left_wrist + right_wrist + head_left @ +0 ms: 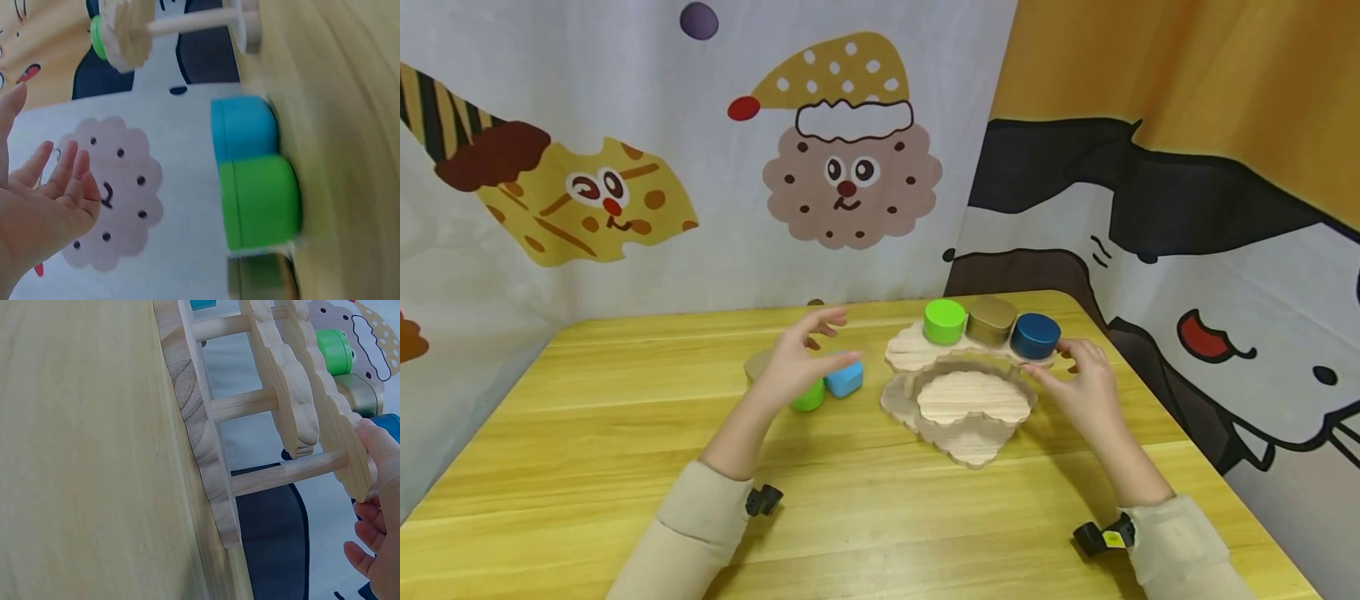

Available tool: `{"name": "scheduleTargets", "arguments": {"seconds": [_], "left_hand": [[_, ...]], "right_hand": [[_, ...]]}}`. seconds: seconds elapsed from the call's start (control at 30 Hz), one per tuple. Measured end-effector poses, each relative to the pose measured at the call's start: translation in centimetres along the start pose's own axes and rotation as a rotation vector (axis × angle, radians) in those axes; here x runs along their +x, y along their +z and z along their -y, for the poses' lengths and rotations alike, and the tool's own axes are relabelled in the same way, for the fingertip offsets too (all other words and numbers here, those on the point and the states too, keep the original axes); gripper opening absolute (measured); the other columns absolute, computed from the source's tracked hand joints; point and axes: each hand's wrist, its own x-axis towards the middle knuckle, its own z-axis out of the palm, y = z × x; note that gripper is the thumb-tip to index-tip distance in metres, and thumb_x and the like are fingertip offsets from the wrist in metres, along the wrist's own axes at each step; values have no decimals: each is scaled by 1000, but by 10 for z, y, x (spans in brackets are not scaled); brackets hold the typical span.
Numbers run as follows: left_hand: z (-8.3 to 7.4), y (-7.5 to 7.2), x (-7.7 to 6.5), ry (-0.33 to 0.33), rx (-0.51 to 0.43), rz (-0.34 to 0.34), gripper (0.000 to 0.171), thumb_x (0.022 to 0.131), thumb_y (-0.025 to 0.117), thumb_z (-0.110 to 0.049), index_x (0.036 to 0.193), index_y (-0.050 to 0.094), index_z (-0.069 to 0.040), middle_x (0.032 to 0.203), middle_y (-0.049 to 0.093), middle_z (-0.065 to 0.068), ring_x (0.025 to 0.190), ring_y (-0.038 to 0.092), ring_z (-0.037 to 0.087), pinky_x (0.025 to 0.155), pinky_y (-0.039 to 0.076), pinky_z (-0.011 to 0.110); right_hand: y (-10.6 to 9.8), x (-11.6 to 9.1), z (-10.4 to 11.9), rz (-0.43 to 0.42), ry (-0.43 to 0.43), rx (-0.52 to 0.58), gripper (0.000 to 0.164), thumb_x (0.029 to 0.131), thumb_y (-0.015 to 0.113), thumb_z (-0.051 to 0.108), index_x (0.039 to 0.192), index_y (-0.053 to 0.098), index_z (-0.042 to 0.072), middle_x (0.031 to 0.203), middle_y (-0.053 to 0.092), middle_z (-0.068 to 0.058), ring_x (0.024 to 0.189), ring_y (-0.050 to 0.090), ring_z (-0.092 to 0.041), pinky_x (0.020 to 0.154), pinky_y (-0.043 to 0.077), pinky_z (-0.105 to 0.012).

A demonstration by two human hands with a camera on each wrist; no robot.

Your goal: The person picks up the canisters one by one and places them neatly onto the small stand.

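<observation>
My right hand (1086, 387) grips the right end of the upper shelf of a tiered wooden stand (973, 398), thumb above and fingers under in the right wrist view. Three small tins stand in a row on that shelf: a bright green tin (944, 323), a gold tin (992, 322) and a dark blue tin (1036, 337) nearest the thumb. My left hand (797, 354) is raised over the table with spread fingers, holding nothing. Beside and beneath it are a light blue tin (247, 128), a second green tin (262, 201) and a second gold tin (262, 276), side by side.
The stand's lower scalloped shelf (973, 398) sits in front of the upper one, on wooden pegs (287, 474) over a base (194, 419). Behind the wooden table (625, 467) hangs a cartoon-printed curtain (715, 200). Small black cameras are strapped to both wrists.
</observation>
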Motion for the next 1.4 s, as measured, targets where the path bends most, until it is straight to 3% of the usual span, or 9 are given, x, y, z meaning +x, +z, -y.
{"name": "scheduleTargets", "arguments": {"seconds": [0.3,0.43,0.6,0.8,1.13,1.4], "left_hand": [[-12,-25,-24,-68,66,-63,56,85,73,-5,134,49,2,122,56,20,110,48,34,88,38,49],[5,-35,-27,-88,62,-85,56,85,73,-7,135,49,1,124,55,21,113,47,37,90,37,52],[36,-46,-27,-103,95,-99,60,85,75,-20,138,49,-8,126,55,13,115,47,30,89,37,45],[56,-58,-30,-141,111,-115,62,85,75,-28,139,49,-11,126,55,9,114,46,28,89,36,44],[80,-74,-35,-210,138,-94,68,87,72,-31,144,42,-8,135,48,16,121,41,37,96,33,51],[89,-79,-38,-285,162,-48,70,89,70,-30,146,37,-4,140,43,21,126,37,40,98,34,58]], "right_hand": [[0,0,2,5,17,1,46,74,84,19,106,62,-7,99,57,-18,94,49,-31,74,41,-45],[0,0,3,-8,-3,1,45,73,85,17,104,62,-7,98,58,-19,93,49,-31,73,41,-44],[-1,0,3,-23,-29,1,45,72,85,14,104,62,-7,98,58,-19,92,50,-32,72,40,-40],[-1,0,3,-15,-16,-6,46,72,85,15,105,62,-7,98,58,-19,92,50,-33,72,40,-42],[-1,0,3,-17,-18,-6,46,73,85,16,105,62,-7,98,58,-19,93,50,-33,72,40,-41],[0,0,2,-22,-24,-4,46,71,85,12,105,62,-8,98,58,-20,92,50,-32,71,42,-46]]}}
